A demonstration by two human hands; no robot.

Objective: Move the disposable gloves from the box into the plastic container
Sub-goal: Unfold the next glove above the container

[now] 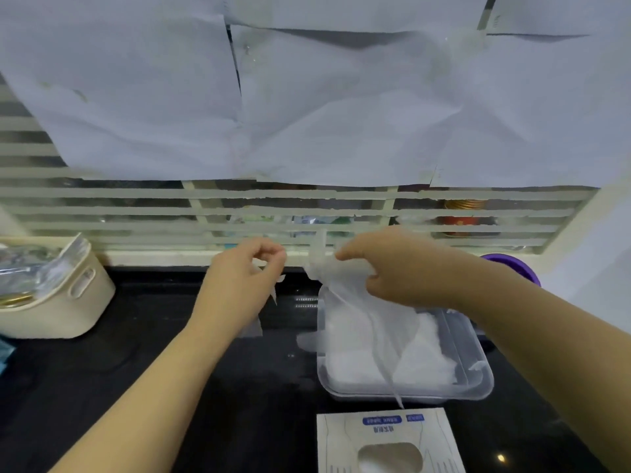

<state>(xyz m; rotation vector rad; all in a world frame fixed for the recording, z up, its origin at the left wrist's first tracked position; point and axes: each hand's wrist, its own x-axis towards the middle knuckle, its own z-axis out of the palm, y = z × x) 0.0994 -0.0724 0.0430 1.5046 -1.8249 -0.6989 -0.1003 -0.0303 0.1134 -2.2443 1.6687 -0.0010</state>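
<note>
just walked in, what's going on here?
A person is moving thin clear disposable gloves from the glove box into the plastic container on the black counter. The right hand holds a glove that hangs over the container, which already holds a pile of gloves. The left hand pinches a piece of clear film, perhaps another glove, left of the container.

1 wide-angle view from the person's head looks forward and down, close over the black counter [136, 370]. The left hand [246, 268] and right hand [392, 268] sit mid-frame, with the papered wall [341, 114] filling the frame beyond them.
</note>
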